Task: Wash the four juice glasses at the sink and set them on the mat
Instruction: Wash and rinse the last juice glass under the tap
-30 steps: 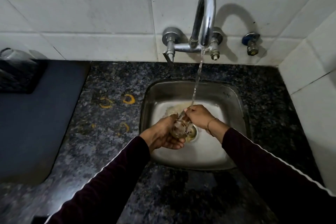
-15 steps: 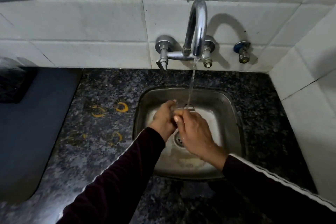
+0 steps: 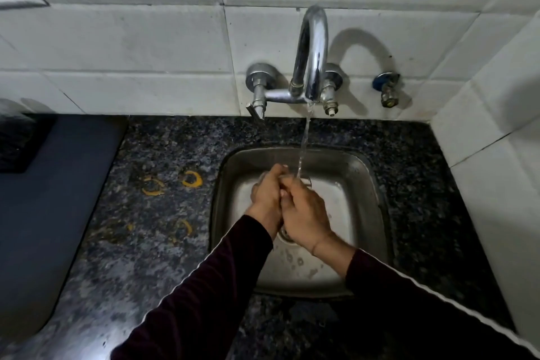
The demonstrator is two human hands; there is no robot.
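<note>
Hands meet over the middle of the steel sink [image 3: 371, 184], both wrapped round one juice glass [image 3: 304, 180] that is almost hidden between them; only a sliver of clear rim shows past the knuckles, right where the stream of water [image 3: 304, 143] lands. The left hand [image 3: 267, 194] curls its fingers round the near-left side of the glass, and the right hand [image 3: 305, 215] closes over it from the right, fingers bent tight against the left hand's. Whether any fingers reach inside the glass I cannot tell.

Room to move is narrow. The sink walls box the hands in on all sides, the curved tap [image 3: 311, 50] arches over the back edge just above them, and its two valve knobs jut out from the tiles on either side of the spout. A small blue-capped side valve [image 3: 387, 90] sticks out further right. The right wall of white tiles [image 3: 491, 155] comes forward close beside the basin, so that side is tight. To the left the speckled dark granite counter [image 3: 140, 242] lies open, marked with several orange ring stains [image 3: 191, 178]. Beyond those, well apart from the sink, a dark mat [image 3: 43, 213] covers the far-left counter, with a black object at its back corner too dim to make out. Dark sleeves with thin white piping reach in from the bottom edge. The drain shows just under the right wrist.
</note>
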